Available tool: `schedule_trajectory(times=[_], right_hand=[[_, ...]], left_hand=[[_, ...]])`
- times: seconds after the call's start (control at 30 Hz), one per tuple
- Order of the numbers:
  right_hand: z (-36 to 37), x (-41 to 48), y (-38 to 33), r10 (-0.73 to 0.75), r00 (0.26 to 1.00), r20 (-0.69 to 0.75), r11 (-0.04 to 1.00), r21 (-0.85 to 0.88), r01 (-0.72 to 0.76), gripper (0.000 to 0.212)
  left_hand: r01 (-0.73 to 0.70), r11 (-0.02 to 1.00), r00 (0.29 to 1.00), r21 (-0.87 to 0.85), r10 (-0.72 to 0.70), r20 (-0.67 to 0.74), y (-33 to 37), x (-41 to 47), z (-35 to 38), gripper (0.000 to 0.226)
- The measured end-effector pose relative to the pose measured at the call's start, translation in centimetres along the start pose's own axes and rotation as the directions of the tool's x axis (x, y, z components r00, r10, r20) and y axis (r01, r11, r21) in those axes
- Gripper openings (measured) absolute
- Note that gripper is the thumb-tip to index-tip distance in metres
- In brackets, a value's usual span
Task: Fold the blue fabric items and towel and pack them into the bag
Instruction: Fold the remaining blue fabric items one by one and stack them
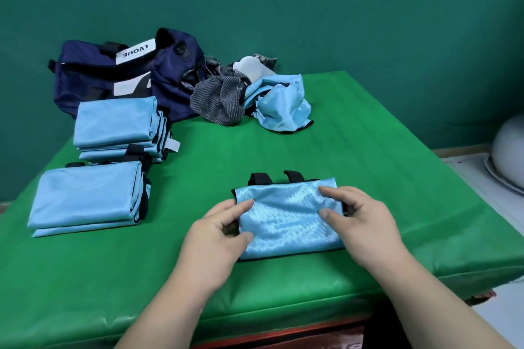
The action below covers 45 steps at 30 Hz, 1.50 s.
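Observation:
A folded light-blue fabric item (286, 218) with black straps lies near the table's front edge. My left hand (218, 235) pinches its left edge between thumb and fingers. My right hand (357, 221) holds its right edge, thumb and forefinger on top. Two stacks of folded blue items sit at the left, the near stack (85, 198) and the far stack (116, 125). An unfolded blue item (280, 102) lies crumpled at the back, beside a grey striped towel (218, 99). The navy bag (127, 73) stands at the back left.
A green padded mat (368, 150) covers the table. A white plastic bottle (252, 68) lies behind the towel. At the far right, off the table, is a white rounded object (507, 150). A green wall rises behind.

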State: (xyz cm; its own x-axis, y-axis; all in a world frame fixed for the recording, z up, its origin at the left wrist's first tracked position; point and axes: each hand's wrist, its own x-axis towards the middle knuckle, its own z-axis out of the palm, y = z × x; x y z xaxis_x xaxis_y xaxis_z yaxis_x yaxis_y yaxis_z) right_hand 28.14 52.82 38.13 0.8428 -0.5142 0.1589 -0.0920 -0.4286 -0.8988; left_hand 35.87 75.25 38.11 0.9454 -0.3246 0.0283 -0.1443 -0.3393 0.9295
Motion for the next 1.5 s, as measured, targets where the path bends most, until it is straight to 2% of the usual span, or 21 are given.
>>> schedule_trajectory(times=[0.07, 0.13, 0.23, 0.4, 0.53, 0.7, 0.8, 0.9, 1.1, 1.3, 1.4, 1.5], right_hand=[[-0.1, -0.6, -0.4, 0.013, 1.0, 0.027, 0.996, 0.086, -0.016, 0.037], [0.2, -1.4, -1.1, 0.039, 0.996, 0.075, 0.97, 0.238, -0.056, 0.04], [1.3, -2.4, -2.7, 0.027, 0.987, 0.159, 0.911, 0.404, -0.09, 0.045], [5.7, -3.6, -5.3, 0.013, 0.961, 0.276, 0.826, 0.538, -0.166, 0.057], [11.2, -3.7, -8.5, -0.038, 0.944, 0.329, 0.795, 0.583, -0.171, 0.053], [18.5, -2.4, -12.9, -0.049, 0.945, 0.325, 0.791, 0.59, -0.161, 0.05], [22.2, -0.8, -15.6, -0.095, 0.951, 0.293, 0.808, 0.58, -0.098, 0.053], [25.2, 1.2, -17.4, -0.15, 0.955, 0.255, 0.84, 0.542, -0.013, 0.058], [28.9, 3.3, -15.0, -0.18, 0.935, 0.307, 0.978, 0.158, 0.137, 0.051], [29.5, 3.8, -12.3, -0.236, 0.917, 0.323, 0.971, 0.052, 0.231, 0.051], [29.3, 3.5, -11.8, -0.279, 0.894, 0.35, 0.957, 0.028, 0.288, 0.049], [29.1, 3.6, -11.6, -0.291, 0.884, 0.365, 0.952, 0.018, 0.306, 0.058]], left_hand=[[0.074, 0.979, 0.997, -0.188, -0.071, 0.019, -0.1, -0.5, -1.0, 0.071], [0.129, 0.934, 0.992, -0.332, -0.118, 0.051, -0.3, -1.1, -2.2, 0.067], [0.141, 0.902, 0.99, -0.408, -0.125, 0.066, -0.6, -2.1, -4.9, 0.06], [0.12, 0.909, 0.992, -0.399, -0.121, 0.023, -1.8, -3.8, -10.7, 0.059], [0.098, 0.907, 0.991, -0.409, -0.125, -0.04, -2.7, -4.5, -16.6, 0.06], [0.069, 0.956, 0.982, -0.286, -0.115, -0.148, -3.9, -1.8, -24.3, 0.06], [0.038, 0.976, 0.979, -0.216, -0.079, -0.186, -4.2, 1.3, -27.8, 0.055], [0.044, 0.991, 0.979, -0.124, -0.067, -0.192, -4.8, 4.7, -30.3, 0.061], [0.121, 0.984, 0.989, 0.134, -0.108, -0.105, -8.2, 9.1, -31.6, 0.06], [0.005, 0.983, 0.998, 0.183, 0.006, -0.058, -10.5, 9.7, -32.0, 0.061], [-0.042, 0.979, 0.999, 0.198, 0.04, 0.014, -10.9, 9.4, -32.2, 0.067], [-0.053, 0.969, 0.995, 0.241, 0.03, 0.095, -10.8, 9.6, -32.4, 0.073]])
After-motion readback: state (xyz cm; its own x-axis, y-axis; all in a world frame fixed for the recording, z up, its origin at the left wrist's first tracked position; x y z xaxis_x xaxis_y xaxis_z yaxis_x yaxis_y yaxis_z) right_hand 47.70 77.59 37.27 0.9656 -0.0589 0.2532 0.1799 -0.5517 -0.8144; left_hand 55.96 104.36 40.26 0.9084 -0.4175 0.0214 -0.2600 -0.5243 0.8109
